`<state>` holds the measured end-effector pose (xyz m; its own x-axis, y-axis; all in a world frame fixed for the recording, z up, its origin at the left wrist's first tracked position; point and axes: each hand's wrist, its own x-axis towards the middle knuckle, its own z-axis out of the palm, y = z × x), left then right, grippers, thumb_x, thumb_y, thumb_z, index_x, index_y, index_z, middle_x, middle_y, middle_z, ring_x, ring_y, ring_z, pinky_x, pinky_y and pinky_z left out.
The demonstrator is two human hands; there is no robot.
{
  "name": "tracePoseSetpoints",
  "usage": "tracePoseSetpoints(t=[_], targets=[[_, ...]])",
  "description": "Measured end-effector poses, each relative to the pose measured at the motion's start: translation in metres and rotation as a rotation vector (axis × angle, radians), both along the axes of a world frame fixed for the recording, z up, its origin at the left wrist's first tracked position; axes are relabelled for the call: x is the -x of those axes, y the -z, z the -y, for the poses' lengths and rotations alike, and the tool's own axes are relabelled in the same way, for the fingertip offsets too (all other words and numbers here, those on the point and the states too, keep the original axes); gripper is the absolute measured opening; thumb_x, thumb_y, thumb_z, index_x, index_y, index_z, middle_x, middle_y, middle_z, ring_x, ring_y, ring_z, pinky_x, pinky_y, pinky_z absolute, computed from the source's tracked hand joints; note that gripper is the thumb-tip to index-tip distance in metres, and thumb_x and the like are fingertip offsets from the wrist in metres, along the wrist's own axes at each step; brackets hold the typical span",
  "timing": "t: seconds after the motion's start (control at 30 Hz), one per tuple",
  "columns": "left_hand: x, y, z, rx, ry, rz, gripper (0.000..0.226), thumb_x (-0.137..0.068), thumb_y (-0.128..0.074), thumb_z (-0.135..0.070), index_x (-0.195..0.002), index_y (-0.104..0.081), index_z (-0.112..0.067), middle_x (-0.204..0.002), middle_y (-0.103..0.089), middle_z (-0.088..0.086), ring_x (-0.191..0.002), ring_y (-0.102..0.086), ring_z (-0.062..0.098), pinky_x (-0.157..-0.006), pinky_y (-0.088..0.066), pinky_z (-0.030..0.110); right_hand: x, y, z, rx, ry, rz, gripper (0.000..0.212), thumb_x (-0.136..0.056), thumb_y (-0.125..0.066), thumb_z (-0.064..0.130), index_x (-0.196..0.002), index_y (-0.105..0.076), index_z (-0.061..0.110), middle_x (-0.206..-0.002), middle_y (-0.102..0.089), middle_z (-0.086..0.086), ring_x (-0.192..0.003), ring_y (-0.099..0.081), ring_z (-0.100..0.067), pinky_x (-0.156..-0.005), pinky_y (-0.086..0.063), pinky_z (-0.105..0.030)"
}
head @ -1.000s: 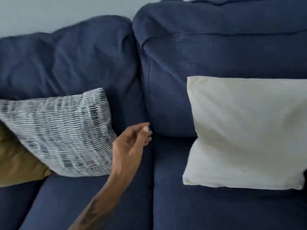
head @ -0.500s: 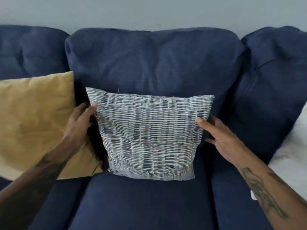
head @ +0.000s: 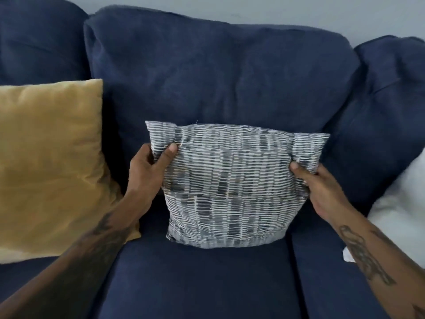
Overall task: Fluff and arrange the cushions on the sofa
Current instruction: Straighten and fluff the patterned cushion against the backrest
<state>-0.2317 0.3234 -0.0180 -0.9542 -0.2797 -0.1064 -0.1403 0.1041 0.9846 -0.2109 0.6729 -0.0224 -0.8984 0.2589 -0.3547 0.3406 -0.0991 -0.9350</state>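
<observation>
Patterned cushion [head: 232, 180] stands upright on the sofa [head: 207, 277], its upper sides pinched by left hand [head: 147, 171] and right hand [head: 322, 189], each grip clenched on fabric.

home living room (navy sofa [head: 218, 72], cushions)

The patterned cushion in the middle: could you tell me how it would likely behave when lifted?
The patterned cushion probably feels soft and floppy: its fabric puckers where the left hand and right hand pinch its sides. It likely weighs little, since fingertip grips seem enough. Let go, it may slump against the sofa.
</observation>
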Motion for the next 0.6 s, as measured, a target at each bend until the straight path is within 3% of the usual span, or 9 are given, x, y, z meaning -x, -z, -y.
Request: tracePoseSetpoints(t=[0.07, 0.13, 0.3, 0.47, 0.6], targets=[[-0.001, 0.012, 0.002, 0.001, -0.019, 0.024, 0.023, -0.095, -0.076, -0.037, -0.105, -0.072, -0.017, -0.095, -0.079, -0.009, -0.091, -0.074, 0.008, -0.076, -0.059, 0.021, 0.0, 0.008, 0.003, -0.024, -0.032, 0.013, 0.087, -0.052, -0.09, 0.056, -0.128, -0.069, 0.018, -0.123, -0.076, 0.004, -0.115, -0.071, -0.015, -0.098, -0.054, -0.034], [-0.001, 0.01, 0.005, 0.012, -0.03, -0.011, 0.03, -0.096, -0.075, -0.038, -0.115, -0.073, -0.014, -0.104, -0.079, -0.004, -0.097, -0.075, 0.011, -0.084, -0.061, 0.028, 0.002, 0.004, 0.005, -0.046, -0.034, -0.009, 0.08, -0.058, -0.086, 0.052, -0.128, -0.068, 0.019, -0.122, -0.077, 0.007, -0.112, -0.072, -0.01, -0.101, -0.052, -0.032], [0.008, -0.005, 0.01, 0.064, -0.049, -0.103, 0.022, -0.098, -0.073, -0.033, -0.11, -0.072, -0.014, -0.097, -0.076, -0.01, -0.082, -0.07, -0.008, -0.073, -0.056, 0.012, 0.002, -0.004, 0.003, -0.036, 0.024, -0.075, 0.057, -0.074, -0.083, 0.038, -0.127, -0.07, 0.02, -0.121, -0.077, 0.006, -0.113, -0.072, -0.012, -0.096, -0.053, -0.03], [0.01, 0.003, 0.012, -0.011, -0.075, -0.036, 0.036, -0.097, -0.073, -0.039, -0.119, -0.072, -0.011, -0.104, -0.078, -0.004, -0.108, -0.075, 0.017, -0.081, -0.062, 0.023, 0.004, 0.006, 0.01, -0.059, -0.073, 0.003, 0.081, -0.061, -0.088, 0.053, -0.131, -0.065, 0.021, -0.124, -0.076, 0.005, -0.116, -0.071, -0.016, -0.106, -0.052, -0.04], [0.017, -0.005, 0.02, -0.152, -0.001, -0.037, 0.044, -0.098, -0.072, -0.04, -0.123, -0.071, -0.005, -0.121, -0.077, 0.015, -0.111, -0.073, 0.025, -0.102, -0.059, 0.044, 0.025, -0.019, -0.006, -0.082, -0.067, -0.159, 0.058, -0.087, -0.076, 0.049, -0.135, -0.063, 0.018, -0.132, -0.071, 0.0, -0.122, -0.067, -0.018, -0.103, -0.051, -0.04]])
